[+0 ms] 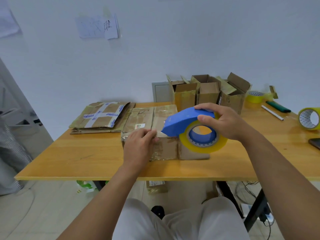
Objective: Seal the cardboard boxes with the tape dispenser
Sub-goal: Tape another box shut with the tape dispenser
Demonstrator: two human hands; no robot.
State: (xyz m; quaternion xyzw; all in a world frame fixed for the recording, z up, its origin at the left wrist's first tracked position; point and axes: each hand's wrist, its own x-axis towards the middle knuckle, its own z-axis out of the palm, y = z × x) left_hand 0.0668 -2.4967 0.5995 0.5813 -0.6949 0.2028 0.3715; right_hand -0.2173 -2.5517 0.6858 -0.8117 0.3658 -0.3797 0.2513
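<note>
- Right hand is curled over the blue tape dispenser, its nose on the near top edge of the box mid-bench, roll hanging over the front face.
- Left hand, at 9 o'clock from the dispenser, has its fingers pressing down at the box's front top edge, right by the seam.
- Risk one: if that pressing hand eases off, I'd expect the tape end to peel up and the strip to drag loose.
- Risk two: the box looks light and worn; a hard pull could slide it along the bench or skew the strip off the seam.
- Risk three: fingertips sit just beside the dispenser's nose, so a slip could nick them.
- Open boxes wait at 12 o'clock, not yet sealed.
</note>
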